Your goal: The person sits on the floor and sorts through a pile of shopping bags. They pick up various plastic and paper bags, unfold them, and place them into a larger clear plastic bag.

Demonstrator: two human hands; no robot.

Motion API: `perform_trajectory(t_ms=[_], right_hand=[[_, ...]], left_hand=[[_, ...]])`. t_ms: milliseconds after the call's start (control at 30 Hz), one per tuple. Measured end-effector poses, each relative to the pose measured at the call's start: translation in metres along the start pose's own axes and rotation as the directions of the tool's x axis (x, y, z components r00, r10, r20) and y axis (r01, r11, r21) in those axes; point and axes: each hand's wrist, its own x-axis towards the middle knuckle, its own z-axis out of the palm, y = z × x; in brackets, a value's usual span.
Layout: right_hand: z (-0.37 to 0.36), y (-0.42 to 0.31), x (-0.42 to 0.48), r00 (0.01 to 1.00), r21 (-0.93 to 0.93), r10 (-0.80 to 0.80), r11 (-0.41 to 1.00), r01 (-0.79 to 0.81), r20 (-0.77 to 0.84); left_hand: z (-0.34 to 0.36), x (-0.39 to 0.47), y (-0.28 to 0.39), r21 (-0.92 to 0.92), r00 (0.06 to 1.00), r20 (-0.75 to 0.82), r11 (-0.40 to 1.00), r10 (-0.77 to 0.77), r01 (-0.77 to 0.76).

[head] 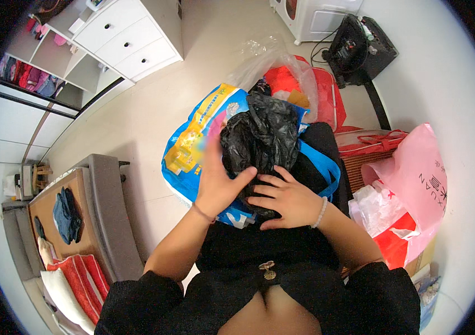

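A crumpled black plastic bag (262,134) rests on a large blue and yellow shopping bag (195,138) in front of me; whether it sits partly inside cannot be told. My left hand (216,180) lies along the black bag's left side, its thumb stretched across the front, its fingertips partly blurred. Pressed flat on the near part of the plastic is my right hand (285,199), fingers spread. A blue strap handle (323,165) loops out to the right of the shopping bag, over dark fabric (323,138).
Behind are a red bag (329,96) and clear plastic sheeting (245,69). A pink plastic bag (417,176) stands at right by the wall. Further off are a black fan-like appliance (354,50), a white drawer unit (124,37), and a bed (107,209) with folded jeans (67,215).
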Motion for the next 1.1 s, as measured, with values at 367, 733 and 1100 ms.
perform_trajectory(t_ms=[367,733,1100], right_hand=[[-0.03,0.069,0.024,0.621,-0.052,0.659,0.667,-0.743,-0.424],[-0.047,0.142,-0.045,0.096,0.924,0.965,0.263,-0.279,-0.246],[-0.03,0.027,0.034,0.875,0.492,0.388,0.845,-0.212,-0.289]], left_hand=[[-0.006,-0.002,0.01,-0.502,0.995,0.037,0.859,-0.097,0.103],[-0.077,0.016,-0.033,-0.814,0.909,-0.279,0.578,-0.31,-0.053],[-0.04,0.019,0.006,-0.716,0.935,0.206,0.696,0.288,-0.057]])
